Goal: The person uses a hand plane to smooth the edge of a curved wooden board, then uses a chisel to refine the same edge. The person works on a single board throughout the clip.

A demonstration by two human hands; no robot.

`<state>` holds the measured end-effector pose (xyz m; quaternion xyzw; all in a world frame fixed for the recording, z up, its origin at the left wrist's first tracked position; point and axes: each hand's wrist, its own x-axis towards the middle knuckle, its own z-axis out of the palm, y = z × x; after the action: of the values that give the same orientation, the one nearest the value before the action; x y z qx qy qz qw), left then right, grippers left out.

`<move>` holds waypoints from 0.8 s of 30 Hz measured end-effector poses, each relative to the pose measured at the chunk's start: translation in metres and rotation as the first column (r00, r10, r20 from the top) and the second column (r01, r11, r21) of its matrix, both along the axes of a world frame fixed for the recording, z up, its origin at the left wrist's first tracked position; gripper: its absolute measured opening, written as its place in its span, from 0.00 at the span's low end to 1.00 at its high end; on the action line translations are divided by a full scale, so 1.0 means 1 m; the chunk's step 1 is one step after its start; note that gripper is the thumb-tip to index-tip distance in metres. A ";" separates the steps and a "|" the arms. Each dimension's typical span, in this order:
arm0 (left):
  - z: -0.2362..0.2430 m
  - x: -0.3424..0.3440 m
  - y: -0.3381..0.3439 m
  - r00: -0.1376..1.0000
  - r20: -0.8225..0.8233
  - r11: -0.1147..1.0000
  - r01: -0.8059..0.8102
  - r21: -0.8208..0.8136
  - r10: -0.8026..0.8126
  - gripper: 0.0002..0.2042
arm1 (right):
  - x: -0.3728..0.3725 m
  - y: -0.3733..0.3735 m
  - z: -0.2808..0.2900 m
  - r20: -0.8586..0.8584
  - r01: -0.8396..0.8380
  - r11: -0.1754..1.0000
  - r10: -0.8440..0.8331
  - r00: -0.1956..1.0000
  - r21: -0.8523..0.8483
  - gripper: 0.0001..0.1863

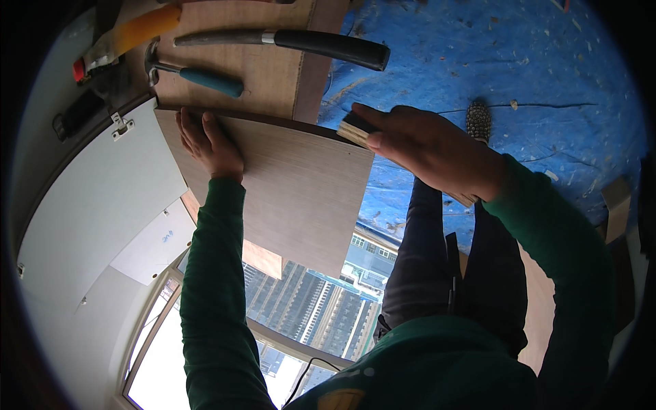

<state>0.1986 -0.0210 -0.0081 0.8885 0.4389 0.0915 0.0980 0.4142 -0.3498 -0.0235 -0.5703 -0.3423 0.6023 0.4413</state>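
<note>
A wood-grain panel [294, 184] lies at the centre, its dark far edge running across the view. Near its upper left corner, my left hand [212, 147] rests on the face, fingers stretched and spread toward that edge. My right hand [437, 147] is wrapped round a long plywood block [354, 134] with a dark face. The block's front end is at the panel's upper right corner; whether it touches the edge I cannot tell. My palm and fingers hide most of the block, and its rear end shows beneath the hand.
Beyond the panel, a claw hammer [212, 82] and a long black-handled tool [328, 48] lie on a wooden board [266, 82]. A yellow bottle [143, 31] is at far left. White hinged doors [102, 198] stand left. Blue sheeting [547, 68] covers the right; a window [301, 301] is below.
</note>
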 end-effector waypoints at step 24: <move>0.003 -0.001 0.000 1.000 0.002 1.000 0.027 -0.012 -0.027 0.34 | -0.016 0.030 -0.041 -0.422 0.100 0.978 -0.171 0.890 -0.186 0.47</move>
<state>0.1979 -0.0208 -0.0052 0.8936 0.4273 0.0885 0.1050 0.3982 -0.3200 -0.0643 -0.4770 -0.1450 0.7076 0.5008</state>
